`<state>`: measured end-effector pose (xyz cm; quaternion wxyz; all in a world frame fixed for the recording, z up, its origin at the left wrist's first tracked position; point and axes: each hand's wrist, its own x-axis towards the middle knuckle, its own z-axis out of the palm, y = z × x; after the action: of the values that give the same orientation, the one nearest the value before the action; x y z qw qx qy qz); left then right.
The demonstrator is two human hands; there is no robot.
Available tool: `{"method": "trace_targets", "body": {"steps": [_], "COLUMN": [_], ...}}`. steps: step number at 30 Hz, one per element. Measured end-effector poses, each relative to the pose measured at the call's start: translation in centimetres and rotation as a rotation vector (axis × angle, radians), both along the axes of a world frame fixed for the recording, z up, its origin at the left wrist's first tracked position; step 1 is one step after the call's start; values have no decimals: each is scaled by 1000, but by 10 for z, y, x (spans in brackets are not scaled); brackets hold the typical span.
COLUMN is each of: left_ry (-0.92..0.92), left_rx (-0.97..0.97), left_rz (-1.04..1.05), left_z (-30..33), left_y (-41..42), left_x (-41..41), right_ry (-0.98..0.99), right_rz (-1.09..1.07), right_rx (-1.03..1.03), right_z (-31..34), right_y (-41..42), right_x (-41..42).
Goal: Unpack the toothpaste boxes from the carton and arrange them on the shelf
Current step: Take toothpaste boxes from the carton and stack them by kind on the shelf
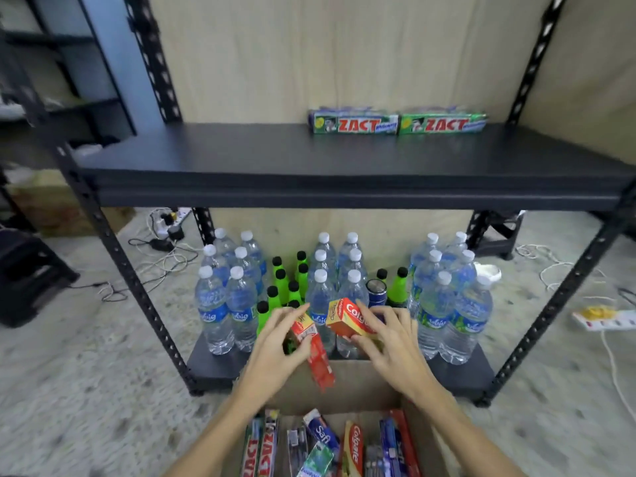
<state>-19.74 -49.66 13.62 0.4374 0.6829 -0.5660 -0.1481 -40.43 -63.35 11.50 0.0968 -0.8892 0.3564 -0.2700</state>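
Observation:
My left hand [280, 342] grips a red toothpaste box [315, 352] that hangs tilted, its lower end over the carton [351, 383]. My right hand [389, 339] holds a red Colgate box [346, 318] by its end, lifted above the carton and in front of the bottles. Both boxes sit well below the black upper shelf [309, 160]. Two green ZACT boxes [399, 122] lie end to end at the back right of that shelf. The open carton at the bottom of the view holds several more toothpaste boxes [354, 445].
Water bottles [227, 304] and green bottles [285, 287] fill the lower shelf behind my hands. Black slotted uprights [137, 297] frame the rack. Cables and a power strip [602, 320] lie on the floor at either side.

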Motion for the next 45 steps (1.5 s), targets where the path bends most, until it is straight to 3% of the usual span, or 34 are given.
{"method": "trace_targets", "body": {"steps": [5,12,17,23,32,39,45], "left_ry": [-46,161,206,393,502,89,-58], "left_rx": [-199,-433,-534,-559,-453,-96,108], "left_rz": [-19,-117,-159,-131,-122,-7,-43], "left_z": [86,190,241,264,273,270,268], "left_y": [-3,-10,-21,-55,-110,-139,-161], "left_x": [6,21,29,47,90,144,159], "right_ry": [-69,-117,-26,131,346,362,270], "right_rz": [35,-3,-37,-65,-102,-86,-84], "right_rx": [-121,-289,-385,-474,-441,-411,-333], "right_z": [90,199,254,294,331,306,294], "right_y": [-9,-32,-56,-92,-131,-180,-205], "right_x": [-10,-27,-38,-39,-22,-14,-10]}}
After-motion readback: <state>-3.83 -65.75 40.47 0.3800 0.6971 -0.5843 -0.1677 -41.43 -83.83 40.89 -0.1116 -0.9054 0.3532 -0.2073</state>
